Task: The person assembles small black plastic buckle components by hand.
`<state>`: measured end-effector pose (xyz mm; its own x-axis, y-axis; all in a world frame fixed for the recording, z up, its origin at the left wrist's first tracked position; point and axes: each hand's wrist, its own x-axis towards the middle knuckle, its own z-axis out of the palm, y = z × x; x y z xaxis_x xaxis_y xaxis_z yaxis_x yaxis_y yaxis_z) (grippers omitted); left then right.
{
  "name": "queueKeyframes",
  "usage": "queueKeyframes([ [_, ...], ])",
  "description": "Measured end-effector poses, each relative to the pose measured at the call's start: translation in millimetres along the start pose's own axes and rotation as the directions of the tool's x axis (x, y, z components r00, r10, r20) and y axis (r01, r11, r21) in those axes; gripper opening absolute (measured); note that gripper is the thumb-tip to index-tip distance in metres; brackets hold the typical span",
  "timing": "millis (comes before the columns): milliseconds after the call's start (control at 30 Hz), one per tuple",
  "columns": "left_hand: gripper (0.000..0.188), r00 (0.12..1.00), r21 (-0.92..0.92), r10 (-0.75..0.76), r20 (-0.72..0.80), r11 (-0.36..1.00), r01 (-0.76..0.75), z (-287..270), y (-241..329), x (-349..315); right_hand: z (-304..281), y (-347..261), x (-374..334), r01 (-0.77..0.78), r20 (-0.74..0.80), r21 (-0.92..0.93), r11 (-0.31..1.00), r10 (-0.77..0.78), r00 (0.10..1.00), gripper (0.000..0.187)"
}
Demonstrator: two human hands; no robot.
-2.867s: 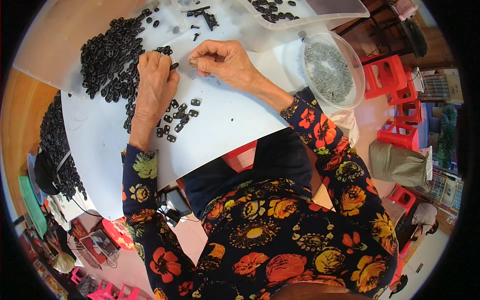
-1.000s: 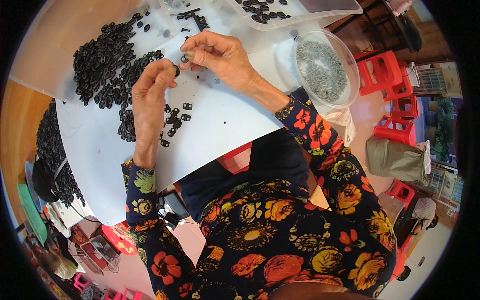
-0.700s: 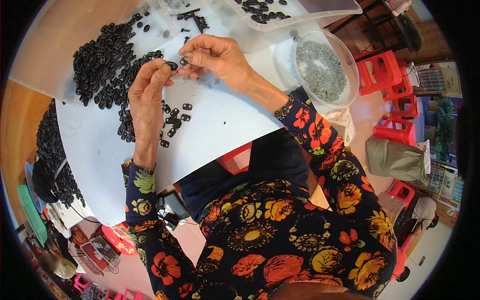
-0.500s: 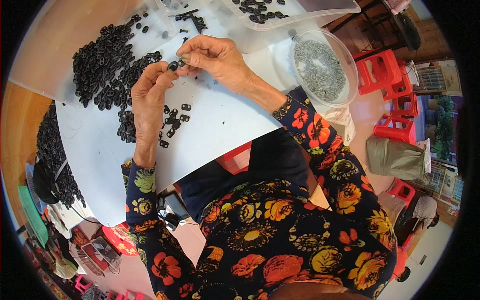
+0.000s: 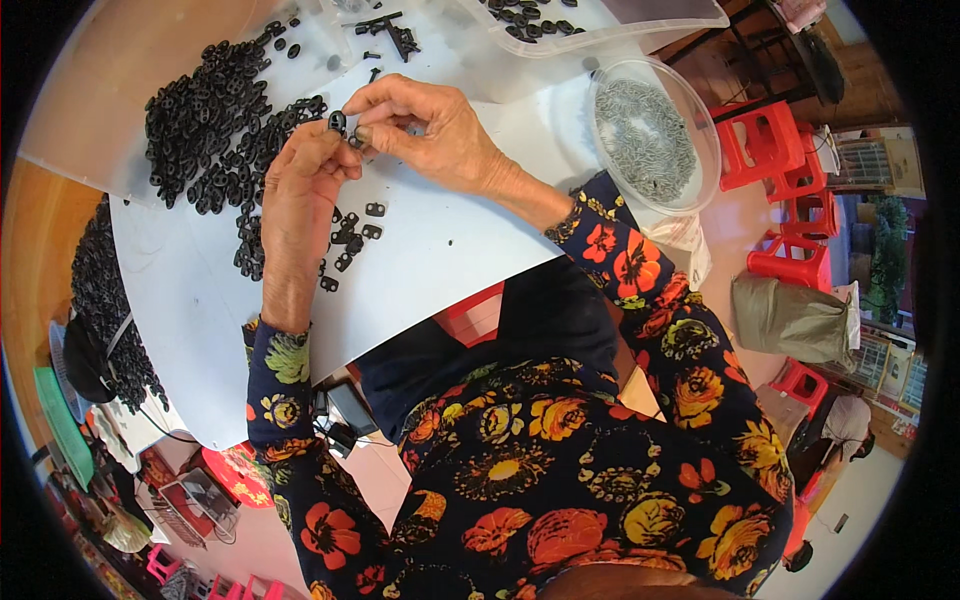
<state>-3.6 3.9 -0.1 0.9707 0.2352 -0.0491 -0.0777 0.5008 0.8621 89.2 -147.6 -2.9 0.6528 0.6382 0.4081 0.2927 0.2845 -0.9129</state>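
Note:
Over the white table, my left hand (image 5: 305, 175) pinches a black oval cord lock piece (image 5: 337, 121) with two holes, held upright at the fingertips. My right hand (image 5: 430, 130) meets it from the right, thumb and forefinger closed around a small dark part (image 5: 355, 141), mostly hidden by the fingers. Left of my hands spreads a big heap of black oval cord lock pieces (image 5: 205, 120). Several squarish black pieces (image 5: 350, 235) lie loose by my left wrist. A round clear tub (image 5: 708, 150) on the right holds many small metal springs (image 5: 645, 140).
A clear plastic bin (image 5: 610, 42) with black pieces stands at the far side. Thin black parts (image 5: 400, 38) lie near it. Another black heap (image 5: 105, 300) sits at the far left, by a green tray (image 5: 62, 425). Red stools (image 5: 755, 145) and a person (image 5: 845, 425) are at the right.
The oval piece has turned upright in my left fingertips, showing its holes. My right fingers have shifted slightly left and lower on the work. The heaps look the same.

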Motion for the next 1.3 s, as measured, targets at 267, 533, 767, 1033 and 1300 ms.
queueKeyframes([
  [267, 0.015, 0.997, 0.144, 0.064, -0.048, 0.988, -0.057, 3, 3, -2, -3, -2, -1, -0.04, 0.072, -0.044, 0.998, 0.043, 0.996, 0.02],
  [533, 0.014, 0.996, 0.3, 0.088, -0.026, 0.951, -0.076, 6, 3, -3, -4, -1, -3, -0.061, 0.086, -0.003, 0.998, 0.061, 0.994, 0.024],
  [767, 0.012, 0.992, 0.633, 0.125, 0.024, 0.766, -0.112, 13, 13, -7, 1, 1, -3, -0.062, 0.076, 0.02, 0.998, 0.06, 0.995, 0.027],
  [1033, 0.026, 0.994, 0.694, 0.082, 0.067, 0.712, -0.106, 11, 11, -5, 7, -2, -5, -0.024, 0.033, 0.066, 0.997, 0.022, 0.999, 0.021],
  [1300, 0.031, 0.993, 0.614, 0.12, 0.006, 0.783, -0.098, 11, 5, -6, 6, -1, -4, 0.038, 0.081, -0.144, 0.989, -0.026, 0.996, 0.034],
])
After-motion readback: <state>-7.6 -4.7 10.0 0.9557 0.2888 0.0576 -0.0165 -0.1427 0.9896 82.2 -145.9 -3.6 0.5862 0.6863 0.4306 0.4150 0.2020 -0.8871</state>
